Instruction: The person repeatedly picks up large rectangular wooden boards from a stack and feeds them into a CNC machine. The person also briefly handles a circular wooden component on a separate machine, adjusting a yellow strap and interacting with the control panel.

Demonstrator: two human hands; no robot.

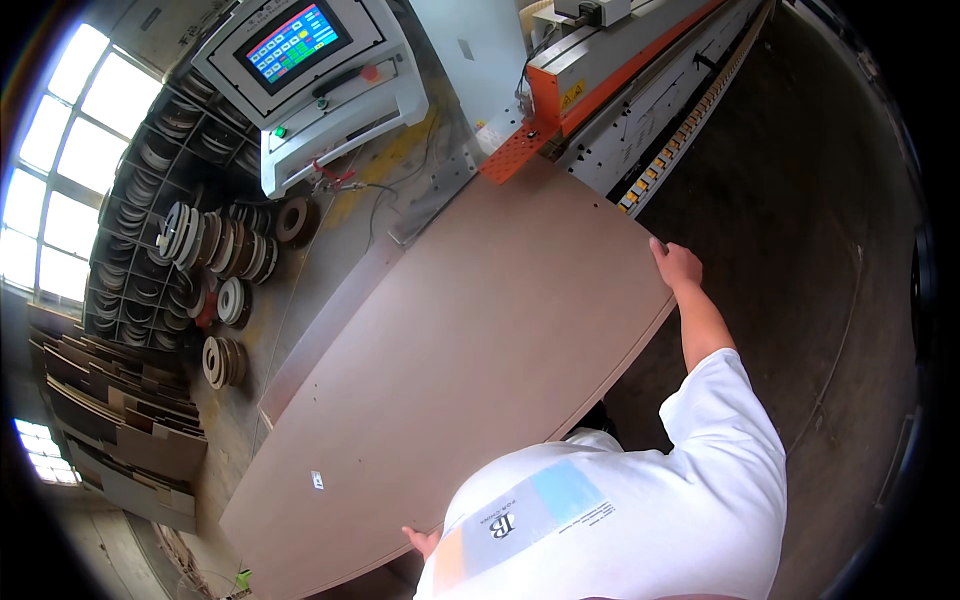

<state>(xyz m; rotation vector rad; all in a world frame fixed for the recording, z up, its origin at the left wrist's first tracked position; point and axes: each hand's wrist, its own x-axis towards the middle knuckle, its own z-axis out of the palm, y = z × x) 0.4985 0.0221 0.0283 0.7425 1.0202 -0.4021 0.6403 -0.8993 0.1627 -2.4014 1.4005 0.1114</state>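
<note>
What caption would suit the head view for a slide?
Both hands, left hand and right hand, hold a large brown panel at an edge-banding machine.

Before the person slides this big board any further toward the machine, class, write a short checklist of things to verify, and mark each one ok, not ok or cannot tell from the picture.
1. Right hand grips the far right edge of the large brown board: ok.
2. Left hand holds the near edge: cannot tell, only fingertips show past the white shirt.
3. Board's far corner meets the orange perforated plate at the machine's infeed: ok.
4. Board's top face free of loose objects: ok, only a small sticker.
5. Control panel screen lit: ok.
6. Floor under the board: cannot tell, hidden.
</note>
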